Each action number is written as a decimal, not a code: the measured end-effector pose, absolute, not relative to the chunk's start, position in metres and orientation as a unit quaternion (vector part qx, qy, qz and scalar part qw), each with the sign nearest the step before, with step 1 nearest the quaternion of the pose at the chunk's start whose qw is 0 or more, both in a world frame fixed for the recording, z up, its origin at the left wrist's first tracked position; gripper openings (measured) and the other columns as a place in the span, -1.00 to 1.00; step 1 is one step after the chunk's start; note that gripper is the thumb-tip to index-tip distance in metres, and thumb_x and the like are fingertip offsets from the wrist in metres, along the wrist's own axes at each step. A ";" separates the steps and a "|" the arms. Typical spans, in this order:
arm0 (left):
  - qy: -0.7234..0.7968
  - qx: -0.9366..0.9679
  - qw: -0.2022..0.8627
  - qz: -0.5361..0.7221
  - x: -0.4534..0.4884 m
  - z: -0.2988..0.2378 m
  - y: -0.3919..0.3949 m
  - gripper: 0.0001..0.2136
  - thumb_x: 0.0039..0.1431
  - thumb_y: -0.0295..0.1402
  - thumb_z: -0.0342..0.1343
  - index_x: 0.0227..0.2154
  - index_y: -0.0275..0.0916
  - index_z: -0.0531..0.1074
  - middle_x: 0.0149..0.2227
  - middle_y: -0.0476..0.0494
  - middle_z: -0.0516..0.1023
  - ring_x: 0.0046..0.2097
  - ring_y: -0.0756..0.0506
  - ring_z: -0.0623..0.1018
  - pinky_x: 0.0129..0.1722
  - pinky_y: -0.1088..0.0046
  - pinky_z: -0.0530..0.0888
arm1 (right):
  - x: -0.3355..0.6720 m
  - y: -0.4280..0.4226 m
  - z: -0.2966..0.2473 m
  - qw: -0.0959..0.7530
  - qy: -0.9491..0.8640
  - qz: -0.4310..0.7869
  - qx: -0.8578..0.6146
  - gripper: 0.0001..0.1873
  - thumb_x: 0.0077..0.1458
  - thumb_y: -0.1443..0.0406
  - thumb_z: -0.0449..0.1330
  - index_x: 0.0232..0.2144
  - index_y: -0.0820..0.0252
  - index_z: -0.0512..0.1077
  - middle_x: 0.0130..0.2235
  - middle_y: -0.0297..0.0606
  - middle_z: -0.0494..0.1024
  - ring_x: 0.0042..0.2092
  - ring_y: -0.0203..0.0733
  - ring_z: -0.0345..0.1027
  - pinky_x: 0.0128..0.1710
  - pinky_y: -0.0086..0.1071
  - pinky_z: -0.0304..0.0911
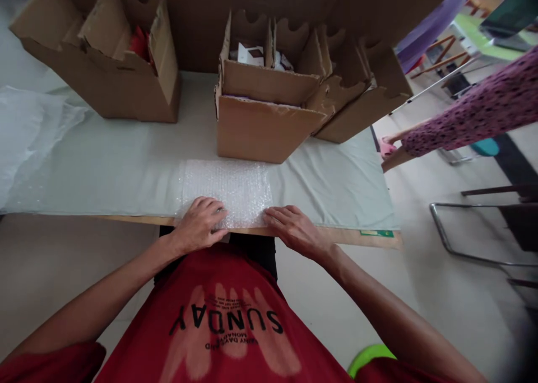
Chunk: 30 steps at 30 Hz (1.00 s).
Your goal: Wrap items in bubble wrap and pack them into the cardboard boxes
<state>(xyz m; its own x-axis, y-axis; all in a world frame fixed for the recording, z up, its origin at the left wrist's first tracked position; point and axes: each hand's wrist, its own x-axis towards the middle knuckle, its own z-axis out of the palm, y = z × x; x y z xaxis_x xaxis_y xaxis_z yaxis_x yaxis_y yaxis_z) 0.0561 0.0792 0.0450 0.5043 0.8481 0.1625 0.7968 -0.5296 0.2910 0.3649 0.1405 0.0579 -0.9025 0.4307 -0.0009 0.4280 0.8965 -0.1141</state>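
Observation:
A piece of clear bubble wrap (229,184) lies flat at the front edge of the cloth-covered table, just before the middle cardboard box. At its near left corner my left hand (200,223) has curled fingers over the wrap, with the thumb lower down by the table edge, and grips it. My right hand (296,230) rests at the near right corner, its fingers stretched out and touching the edge of the wrap. Whether anything lies inside or under the wrap, I cannot tell.
Behind the wrap stand a divided cardboard box (269,128) with white items inside and another box (357,111) beside it. A left box (138,94) holds something red. More bubble wrap (29,142) lies far left. Another person's leg (471,108) and a metal-framed chair (445,237) are at right.

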 end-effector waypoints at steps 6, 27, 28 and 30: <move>0.511 0.849 0.094 0.098 0.065 0.046 0.081 -0.70 0.14 -0.21 0.26 -0.13 -0.29 0.53 -0.05 -0.31 0.56 0.01 -0.31 0.47 0.05 0.07 0.39 | 0.352 0.157 0.051 -0.018 -0.981 0.048 -0.189 -0.71 0.28 0.51 0.01 -0.19 0.24 0.52 -0.08 -0.05 0.63 -0.16 -0.07 0.43 -0.02 -0.15 0.18; 0.489 0.838 0.240 0.027 0.058 0.078 0.106 -0.87 0.16 -0.42 0.01 -0.43 -0.19 0.44 -0.31 -0.14 0.58 -0.22 -0.17 0.54 -0.19 0.29 0.41 | 0.313 0.171 0.083 -0.044 -0.901 0.258 -0.345 -0.95 0.12 0.35 0.21 -0.38 0.13 0.47 -0.35 -0.24 0.58 -0.28 -0.13 0.42 -0.21 -0.29 0.22; 0.486 0.834 0.260 0.018 0.052 0.082 0.108 -0.89 0.13 -0.42 0.02 -0.44 -0.19 0.43 -0.32 -0.12 0.57 -0.23 -0.16 0.54 -0.20 0.30 0.40 | 0.315 0.176 0.082 -0.044 -0.881 0.302 -0.363 -0.88 0.12 0.34 0.20 -0.47 0.13 0.42 -0.44 -0.32 0.51 -0.36 -0.20 0.35 -0.29 -0.34 0.17; 0.495 0.804 0.329 0.008 0.036 0.087 0.117 -0.90 0.09 -0.39 0.02 -0.43 -0.19 0.44 -0.36 -0.07 0.55 -0.28 -0.12 0.52 -0.24 0.36 0.37 | 0.321 0.187 0.080 -0.022 -0.829 0.403 -0.386 -0.78 0.11 0.27 0.20 -0.55 0.13 0.30 -0.54 -0.43 0.33 -0.45 -0.28 0.19 -0.39 -0.39 0.07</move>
